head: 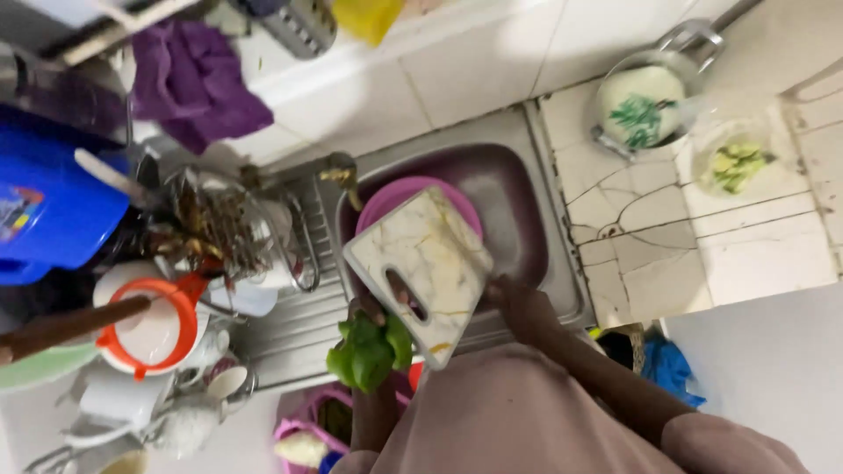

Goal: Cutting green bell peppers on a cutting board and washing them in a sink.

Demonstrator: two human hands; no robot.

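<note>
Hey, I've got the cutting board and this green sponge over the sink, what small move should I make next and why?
Probably tilt the cutting board lower into the sink. Your left hand grips its handle hole along with the green sponge, your right hand steadies the edge, and the board sits above the pink basin, so runoff would stay inside.

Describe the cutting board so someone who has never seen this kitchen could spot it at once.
Find the steel sink set in the white tiled counter. Over its basin, above a pink bowl, the person's two hands hold a tilted rectangular board. It alone is white with marble-like yellow veins and has a slot handle.
</note>
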